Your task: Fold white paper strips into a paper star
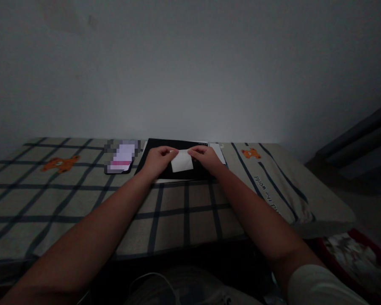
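Paper is the thing in hand here: in the head view, the only view we have, a small white paper (pixel 182 162) sits between our two hands over a black board (pixel 174 163) that lies on the checked cloth (pixel 184 212) covering the bed, close to the wall (pixel 190 76). Our left hand (pixel 158 161) pinches the paper's upper left corner, fingers closed on it, and our right hand (pixel 206 159) grips the upper right corner the same way. Whether the sheet rests flat on the board or is lifted a little, we cannot tell in this dim light.

What could go wrong, as we judge it: the darkness makes edges hard to line up, so a crease may run crooked. The cloth beneath is soft, so pressing down may shift the board or leave a weak fold. Pulling unevenly with the two hands could tear or crumple the thin sheet. A phone (pixel 122 157) lies just beside the board on its left, and more white sheets (pixel 218 151) peek out at the right, near enough for a forearm to nudge.
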A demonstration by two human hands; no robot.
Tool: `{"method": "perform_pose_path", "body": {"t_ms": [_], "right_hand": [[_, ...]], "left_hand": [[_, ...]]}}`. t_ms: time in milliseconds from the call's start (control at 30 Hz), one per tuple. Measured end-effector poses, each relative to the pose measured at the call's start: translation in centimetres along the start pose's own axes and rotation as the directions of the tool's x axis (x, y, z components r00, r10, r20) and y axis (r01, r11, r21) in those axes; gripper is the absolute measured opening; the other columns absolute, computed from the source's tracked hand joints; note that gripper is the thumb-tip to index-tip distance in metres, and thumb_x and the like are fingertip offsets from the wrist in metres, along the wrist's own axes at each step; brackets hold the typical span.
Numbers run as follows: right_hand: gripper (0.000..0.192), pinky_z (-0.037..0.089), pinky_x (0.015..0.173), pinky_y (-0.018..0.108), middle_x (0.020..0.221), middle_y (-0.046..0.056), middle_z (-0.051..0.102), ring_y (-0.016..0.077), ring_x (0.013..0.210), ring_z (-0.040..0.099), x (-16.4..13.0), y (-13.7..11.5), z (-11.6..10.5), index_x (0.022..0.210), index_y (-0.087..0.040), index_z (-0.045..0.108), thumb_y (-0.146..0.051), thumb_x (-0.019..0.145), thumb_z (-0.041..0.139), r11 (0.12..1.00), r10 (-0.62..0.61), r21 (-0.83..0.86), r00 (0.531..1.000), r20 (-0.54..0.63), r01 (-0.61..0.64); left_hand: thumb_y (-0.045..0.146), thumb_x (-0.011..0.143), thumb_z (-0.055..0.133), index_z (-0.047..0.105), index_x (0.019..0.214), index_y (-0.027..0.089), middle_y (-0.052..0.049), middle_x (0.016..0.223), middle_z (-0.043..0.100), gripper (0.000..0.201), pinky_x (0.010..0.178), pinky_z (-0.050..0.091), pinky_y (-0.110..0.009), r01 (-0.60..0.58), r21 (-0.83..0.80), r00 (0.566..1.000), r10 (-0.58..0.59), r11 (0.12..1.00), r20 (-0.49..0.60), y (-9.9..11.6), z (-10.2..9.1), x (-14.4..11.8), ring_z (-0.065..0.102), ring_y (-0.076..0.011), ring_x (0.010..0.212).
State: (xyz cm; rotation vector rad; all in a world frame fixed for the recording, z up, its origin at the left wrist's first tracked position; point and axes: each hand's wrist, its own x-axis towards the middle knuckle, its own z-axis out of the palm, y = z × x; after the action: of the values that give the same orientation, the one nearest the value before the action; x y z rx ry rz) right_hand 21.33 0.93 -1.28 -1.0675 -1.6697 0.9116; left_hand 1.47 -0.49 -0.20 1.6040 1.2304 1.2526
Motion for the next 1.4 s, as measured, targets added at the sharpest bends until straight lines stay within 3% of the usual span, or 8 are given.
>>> {"method": "perform_pose_path", "body": {"t_ms": [267,700,933,1033,1200,1300,1400], "right_hand": [[0.019,0.045,0.076,0.03,0.082,0.005,0.069,0.0153,0.078,0.061,-0.29,-0.66,-0.05,0.081,-0.015,0.07,-0.03,0.075,0.06,0.996,-0.074,-0.052,0.997,0.027,0.075],[0.022,0.045,0.073,0.028,0.083,0.004,0.069,0.0145,0.077,0.06,-0.27,-0.56,0.36,0.083,-0.016,0.07,-0.035,0.074,0.063,0.998,-0.045,-0.028,0.995,0.091,0.047],[0.021,0.044,0.072,0.027,0.082,0.004,0.068,0.0139,0.076,0.059,-0.3,-0.61,0.28,0.083,-0.016,0.069,-0.034,0.074,0.063,0.997,-0.069,-0.029,0.993,0.093,0.072],[0.027,0.045,0.072,0.027,0.086,0.004,0.067,0.0137,0.078,0.059,-0.17,-0.3,0.32,0.09,-0.016,0.069,-0.038,0.074,0.065,0.998,-0.061,0.014,0.996,0.067,0.061],[0.042,0.046,0.062,0.023,0.088,0.004,0.065,0.0107,0.071,0.056,-0.06,-0.1,0.5,0.108,-0.016,0.063,-0.04,0.073,0.066,0.998,0.053,0.039,0.998,0.034,-0.055],[0.039,0.046,0.057,0.022,0.088,0.005,0.065,0.0115,0.072,0.057,-0.12,-0.15,0.57,0.104,-0.016,0.063,-0.039,0.073,0.066,0.988,0.14,0.052,0.989,0.05,-0.143],[0.029,0.047,0.057,0.022,0.082,0.004,0.065,0.0118,0.072,0.059,-0.07,-0.13,0.55,0.093,-0.015,0.063,-0.035,0.072,0.066,0.978,0.172,0.118,0.985,0.032,-0.175]], "left_hand": [[0.036,0.067,0.066,0.069,0.073,0.016,-0.003,0.071,0.067,0.021,0.062,0.044,-0.027,0.006,0.098,1.0,-0.008,0.995,0.019,-0.05,0.18,-0.09,0.058,-0.0166,0.066],[0.044,0.075,0.061,0.071,0.084,0.017,-0.005,0.082,0.07,0.03,0.07,0.045,-0.028,-0.1,0.215,0.989,0.073,0.972,0.129,0.22,0.16,-0.29,0.061,-0.0187,0.076],[0.047,0.073,0.062,0.071,0.083,0.016,-0.004,0.071,0.067,0.034,0.059,0.041,-0.027,-0.088,0.219,0.988,0.057,0.972,0.144,0.09,0.33,-0.46,0.056,-0.0162,0.063],[0.047,0.073,0.061,0.07,0.083,0.016,-0.004,0.073,0.066,0.034,0.059,0.04,-0.027,-0.123,0.221,0.988,0.099,0.967,0.116,-0.1,0.3,-0.36,0.056,-0.0161,0.065],[0.046,0.075,0.06,0.067,0.087,0.016,-0.004,0.076,0.065,0.033,0.062,0.041,-0.026,-0.103,0.146,0.99,0.115,0.984,-0.076,-0.12,0.0,0.03,0.056,-0.0161,0.069],[0.045,0.075,0.06,0.065,0.086,0.016,-0.003,0.076,0.063,0.031,0.062,0.041,-0.025,-0.071,0.081,0.989,0.081,0.994,-0.127,-0.09,-0.04,0.21,0.055,-0.0153,0.069],[0.043,0.074,0.061,0.062,0.086,0.017,-0.001,0.073,0.061,0.029,0.06,0.04,-0.024,-0.046,-0.003,0.994,0.045,0.999,-0.103,-0.24,0.11,0.3,0.054,-0.0141,0.067]]}}
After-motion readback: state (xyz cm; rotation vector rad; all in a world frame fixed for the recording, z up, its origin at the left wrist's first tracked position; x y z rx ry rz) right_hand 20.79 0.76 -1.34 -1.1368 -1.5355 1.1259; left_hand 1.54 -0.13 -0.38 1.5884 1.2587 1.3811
